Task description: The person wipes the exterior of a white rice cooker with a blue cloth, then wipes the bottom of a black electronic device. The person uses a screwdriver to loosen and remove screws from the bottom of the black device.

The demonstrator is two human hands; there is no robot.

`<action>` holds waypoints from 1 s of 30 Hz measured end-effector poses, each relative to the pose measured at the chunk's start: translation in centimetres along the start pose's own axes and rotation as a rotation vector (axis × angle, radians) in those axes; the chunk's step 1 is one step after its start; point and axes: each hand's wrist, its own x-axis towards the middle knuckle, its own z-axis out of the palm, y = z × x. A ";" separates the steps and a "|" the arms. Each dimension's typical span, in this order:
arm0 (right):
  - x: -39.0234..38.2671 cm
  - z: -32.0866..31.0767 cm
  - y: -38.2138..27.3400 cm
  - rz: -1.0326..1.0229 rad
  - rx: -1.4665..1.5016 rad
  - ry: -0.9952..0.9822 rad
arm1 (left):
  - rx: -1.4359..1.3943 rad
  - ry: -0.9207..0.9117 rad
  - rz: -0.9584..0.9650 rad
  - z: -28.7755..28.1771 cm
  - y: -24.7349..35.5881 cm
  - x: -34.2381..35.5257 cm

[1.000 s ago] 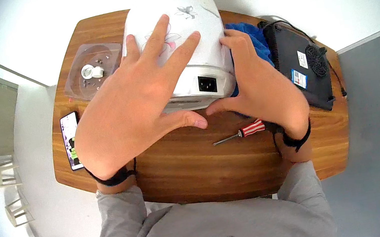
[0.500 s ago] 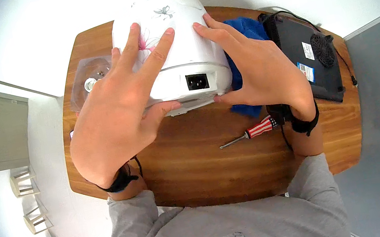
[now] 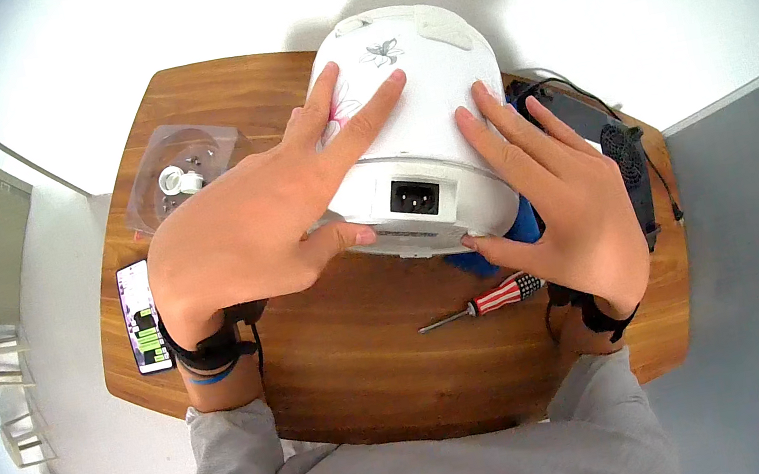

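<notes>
A white rice cooker [image 3: 415, 119] with flower prints is tilted over the table, its black power socket [image 3: 414, 197] facing me. My left hand [image 3: 263, 212] grips its left side, fingers spread over the printed wall and thumb near the base edge. On the right side, my right hand [image 3: 559, 190] holds it with fingers on the wall and thumb at the lower rim. Beneath the cooker lies a blue cloth [image 3: 477, 262], mostly hidden. In front of it rests a screwdriver [image 3: 482, 302] with a striped, starred handle, close to my right wrist.
A clear plastic tray [image 3: 216, 144] with small white parts and screws lies at the left of the wooden table [image 3: 349, 354]. A lit phone [image 3: 142, 319] sits near the left edge. Behind my right hand is a black device [image 3: 624, 153] with a round fan grille and cable.
The rice cooker has shifted right relative to the table and turned slightly, both hands moving with it. My right fingers have spread wider. The view has shifted, showing the phone more fully.
</notes>
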 end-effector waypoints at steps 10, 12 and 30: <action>1.1 1.3 -1.7 -0.121 0.044 0.016 | 0.115 0.138 0.158 0.4 -0.4 -1.8; 1.5 2.1 -1.4 -0.156 0.103 0.044 | 0.156 0.135 0.136 0.4 -0.4 -2.2; 0.6 1.6 0.6 0.103 0.228 -0.187 | 0.292 0.193 0.106 1.7 0.3 -1.6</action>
